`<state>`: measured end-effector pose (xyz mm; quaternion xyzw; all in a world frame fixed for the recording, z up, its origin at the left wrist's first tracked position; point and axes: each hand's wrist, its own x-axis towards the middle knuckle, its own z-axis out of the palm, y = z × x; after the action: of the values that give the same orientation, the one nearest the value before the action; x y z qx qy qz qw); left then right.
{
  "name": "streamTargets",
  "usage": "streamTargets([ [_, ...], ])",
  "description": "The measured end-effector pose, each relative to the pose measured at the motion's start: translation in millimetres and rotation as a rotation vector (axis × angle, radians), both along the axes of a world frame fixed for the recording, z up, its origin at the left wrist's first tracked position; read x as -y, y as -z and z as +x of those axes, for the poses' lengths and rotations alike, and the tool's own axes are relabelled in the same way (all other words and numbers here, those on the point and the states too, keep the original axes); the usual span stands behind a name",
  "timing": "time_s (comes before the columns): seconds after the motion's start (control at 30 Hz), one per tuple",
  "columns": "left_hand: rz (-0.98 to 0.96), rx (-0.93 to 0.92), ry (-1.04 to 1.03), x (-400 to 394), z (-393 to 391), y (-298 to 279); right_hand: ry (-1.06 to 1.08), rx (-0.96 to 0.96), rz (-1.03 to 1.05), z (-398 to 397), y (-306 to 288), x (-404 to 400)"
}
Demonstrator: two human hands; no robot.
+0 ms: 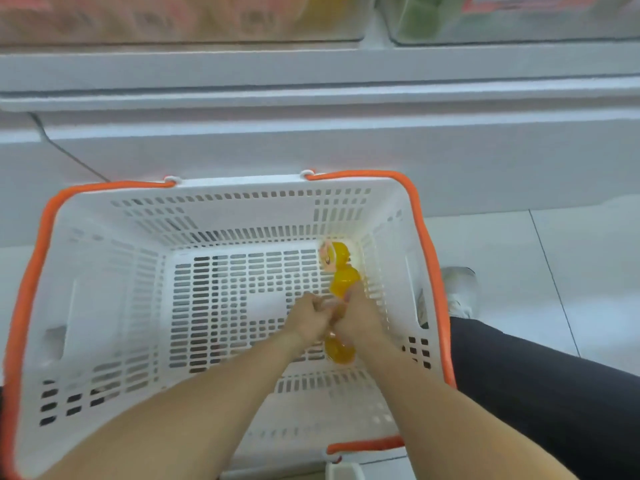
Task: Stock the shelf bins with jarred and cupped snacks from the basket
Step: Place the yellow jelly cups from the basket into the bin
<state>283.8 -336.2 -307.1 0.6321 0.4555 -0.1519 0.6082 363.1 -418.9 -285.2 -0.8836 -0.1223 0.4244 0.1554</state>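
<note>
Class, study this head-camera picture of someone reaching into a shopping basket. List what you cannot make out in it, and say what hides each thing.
- What the left hand and right hand grip: their own fingers cover it.
- The count of yellow cups in the basket: the hands cover the middle of the row.
- The shelf bins: blurred, cut off by the top edge.
- The shoe: partly behind the basket wall.

Bright, even, diffuse light with no hard shadows; only soft shade under the forearms on the slotted white plastic basket (114, 306). The clear plastic shelf bins (187, 19) at 12 o'clock are smeared and out of focus. Wide-angle bowing curves the white shelf ledge (311, 98) and basket rim. The glossy pale floor tiles (554, 258) at 3 o'clock look washed out
</note>
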Motion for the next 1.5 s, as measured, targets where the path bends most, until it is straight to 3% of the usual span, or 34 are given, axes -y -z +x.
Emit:
streamTargets([
  [0.1, 0.114, -0.061, 0.026, -17, -24, 8, -0.017, -0.121, 0.008, -3, 14, 0],
  [0.3, -0.084, 0.008, -0.023, -61, -87, -3, -0.411, -0.074, -0.201, -23, 9, 25],
  [0.43, -0.170, 0.078, -0.090, -83, -120, -32, -0.469, -0.053, -0.128, -37, -4, 18],
  [0.57, -0.319, 0.276, -0.226, -105, -130, -76, -0.180, -0.376, 0.082, -35, -43, -30],
  [0.77, -0.537, 0.657, -0.498, -139, -132, -156, 0.123, -0.456, 0.541, -35, -147, -91],
  [0.9, -0.634, 0.813, -0.569, -158, -128, -227, 0.135, -0.625, 0.770, -28, -216, -117],
  [1.03, -0.464, 0.756, -0.496, -168, -114, -299, 0.054, -0.732, 0.898, -18, -293, -136],
  [1.23, -0.079, 0.513, -0.105, -176, -96, -383, -0.137, -0.776, 0.913, -8, -372, -143],
  [1.37, 0.382, 0.507, 0.112, -175, -98, -400, -0.226, -0.660, 0.775, -2, -387, -140],
  [1.5, 0.494, 0.598, 0.166, -167, -94, -394, -0.242, -0.500, 0.682, 0, -386, -149],
])
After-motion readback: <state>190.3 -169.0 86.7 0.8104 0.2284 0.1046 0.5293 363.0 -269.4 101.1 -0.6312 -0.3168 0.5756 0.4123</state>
